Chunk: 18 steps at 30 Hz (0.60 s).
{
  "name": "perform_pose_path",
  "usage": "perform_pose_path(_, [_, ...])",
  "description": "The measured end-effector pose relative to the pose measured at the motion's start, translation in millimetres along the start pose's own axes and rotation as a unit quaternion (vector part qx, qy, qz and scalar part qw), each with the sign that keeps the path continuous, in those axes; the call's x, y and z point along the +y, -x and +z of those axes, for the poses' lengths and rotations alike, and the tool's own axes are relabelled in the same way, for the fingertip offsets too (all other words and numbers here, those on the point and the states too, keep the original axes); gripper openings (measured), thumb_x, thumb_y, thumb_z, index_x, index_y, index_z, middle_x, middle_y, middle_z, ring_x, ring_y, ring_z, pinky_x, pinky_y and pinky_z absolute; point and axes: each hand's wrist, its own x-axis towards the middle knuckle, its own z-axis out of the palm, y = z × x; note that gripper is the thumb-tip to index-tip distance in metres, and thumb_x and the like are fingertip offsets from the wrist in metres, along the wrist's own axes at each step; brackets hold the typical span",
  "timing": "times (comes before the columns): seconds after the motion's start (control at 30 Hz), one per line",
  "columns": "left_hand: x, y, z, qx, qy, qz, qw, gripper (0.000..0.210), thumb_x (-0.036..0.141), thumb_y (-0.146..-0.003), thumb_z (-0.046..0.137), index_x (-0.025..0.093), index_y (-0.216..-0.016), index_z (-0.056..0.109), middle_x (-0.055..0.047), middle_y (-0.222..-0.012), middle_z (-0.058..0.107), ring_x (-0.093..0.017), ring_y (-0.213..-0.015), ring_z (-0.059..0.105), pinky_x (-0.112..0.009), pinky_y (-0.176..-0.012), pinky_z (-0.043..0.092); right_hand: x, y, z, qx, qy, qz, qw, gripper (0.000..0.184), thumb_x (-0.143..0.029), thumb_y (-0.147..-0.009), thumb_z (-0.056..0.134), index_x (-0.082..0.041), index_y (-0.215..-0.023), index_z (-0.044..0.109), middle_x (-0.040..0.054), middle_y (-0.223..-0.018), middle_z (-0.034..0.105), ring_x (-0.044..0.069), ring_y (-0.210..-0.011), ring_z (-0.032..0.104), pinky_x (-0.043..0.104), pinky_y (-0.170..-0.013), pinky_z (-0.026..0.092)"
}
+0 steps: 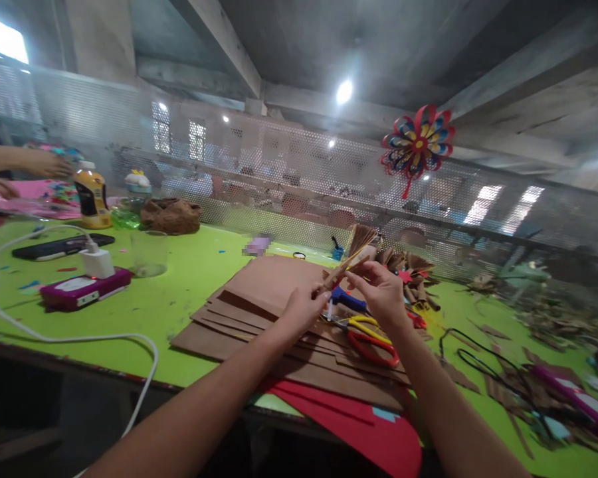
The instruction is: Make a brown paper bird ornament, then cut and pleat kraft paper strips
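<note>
A thin rolled strip of brown paper point(339, 271) slants upward between my two hands. My left hand point(305, 307) is closed around its lower end. My right hand point(383, 292) pinches near its upper part; exactly what lies between those fingertips is too small to make out. Just below the hands lies a blue glue gun point(349, 300), partly hidden. Scissors with red and yellow handles point(371, 338) rest on a stack of brown paper sheets point(279, 282). Behind my right hand stands a fanned bundle of brown paper point(361, 238).
Red sheets point(349, 421) stick out over the front table edge. Purple power strips point(86, 289) point(575, 395), a clear cup point(149, 255) and a bottle point(92, 196) stand around. Paper scraps point(513, 392) and a black cable lie right. Another person's hands point(44, 162) are far left.
</note>
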Motion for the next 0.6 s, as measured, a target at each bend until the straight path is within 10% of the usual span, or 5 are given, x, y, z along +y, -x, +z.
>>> perform_pose_path(0.6, [0,2,0.8,0.017,-0.019,-0.008,1.000,0.028,0.034,-0.076,0.047,0.012,-0.081,0.065,0.000,-0.060,0.057,-0.014,-0.058,0.052,-0.022,-0.055,0.038,9,13,4,-0.030,0.150,-0.105,0.983,0.005,-0.024,-0.081,0.058,-0.019,-0.080,0.057,0.0018,-0.073,0.059,0.015,-0.067,0.058,0.030,-0.064,0.050])
